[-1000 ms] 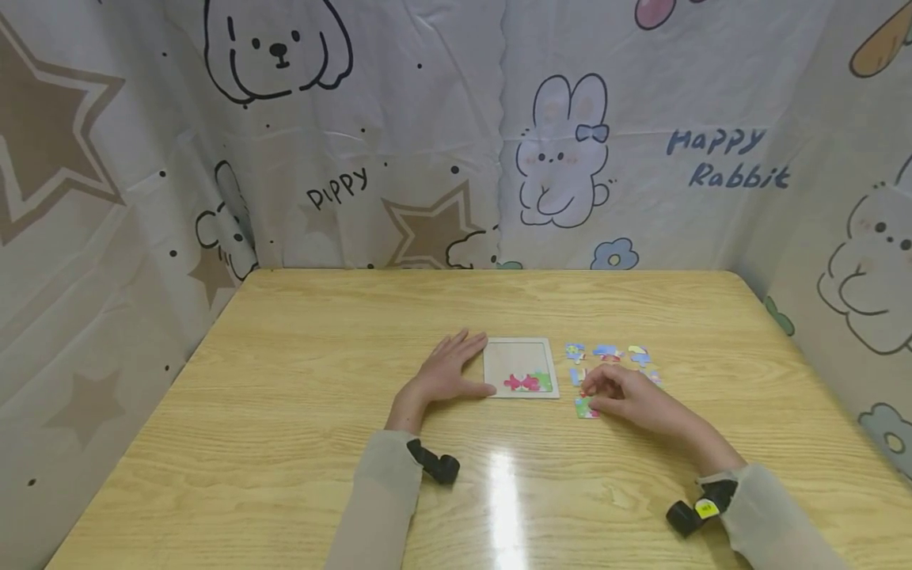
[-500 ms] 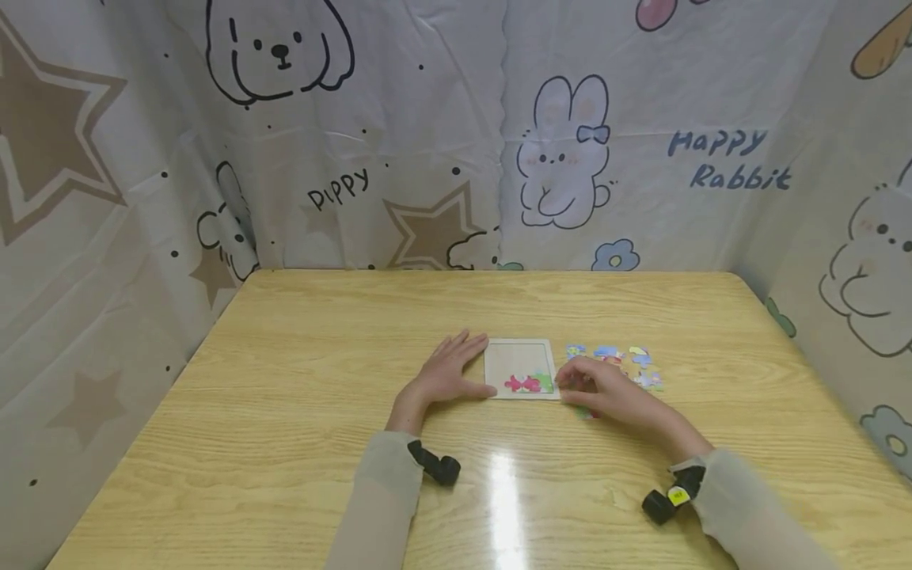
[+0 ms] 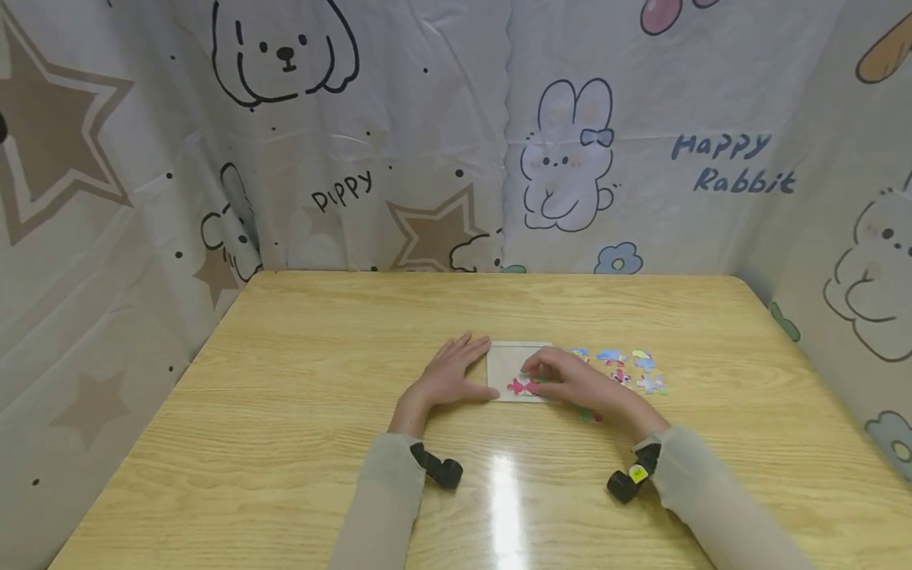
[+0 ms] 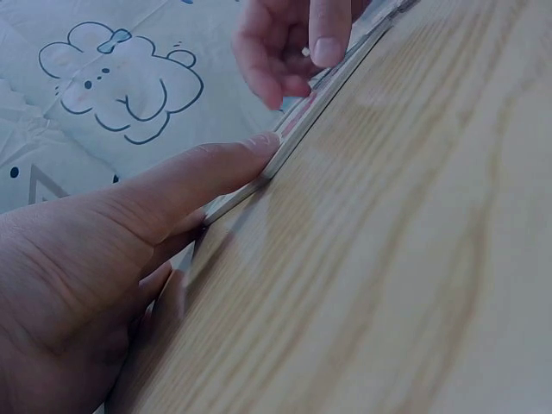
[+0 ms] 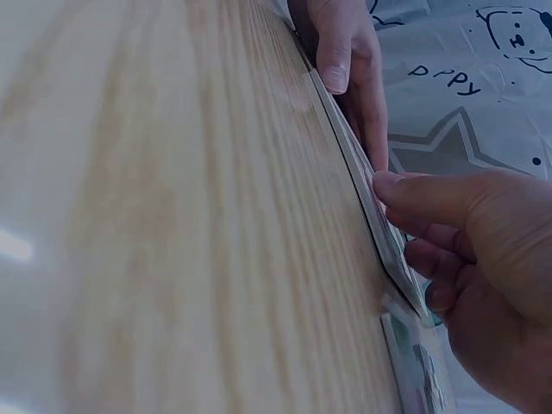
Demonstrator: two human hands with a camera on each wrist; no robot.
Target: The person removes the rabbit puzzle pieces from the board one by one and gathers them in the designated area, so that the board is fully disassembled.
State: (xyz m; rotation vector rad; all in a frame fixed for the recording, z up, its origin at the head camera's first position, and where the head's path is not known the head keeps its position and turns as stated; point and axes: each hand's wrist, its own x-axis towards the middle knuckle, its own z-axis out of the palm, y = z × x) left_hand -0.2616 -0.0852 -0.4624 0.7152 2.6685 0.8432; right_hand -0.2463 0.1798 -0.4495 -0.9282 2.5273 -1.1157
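A shallow, pale square puzzle tray [image 3: 507,362] lies on the table, with pink-red joined pieces [image 3: 518,386] along its near edge. My left hand [image 3: 447,375] rests at the tray's left side, thumb at the near corner and straight fingers at the far one. Over the tray's right half is my right hand [image 3: 580,381], thumb and fingers bent together. A small pale bit of a puzzle piece [image 4: 305,52] shows between them in the left wrist view; most of it is hidden. The tray's right edge is partly covered by this hand.
Several loose puzzle pieces [image 3: 644,361] lie right of the tray, some behind the right hand. A green and red piece [image 3: 590,415] lies nearer, below that hand. Printed curtains [image 3: 427,142] enclose the wooden table [image 3: 321,340] at the back and sides.
My right hand has moved left from the loose pieces, past the tray's right edge, to above the joined pieces. The left hand has stayed at the tray.
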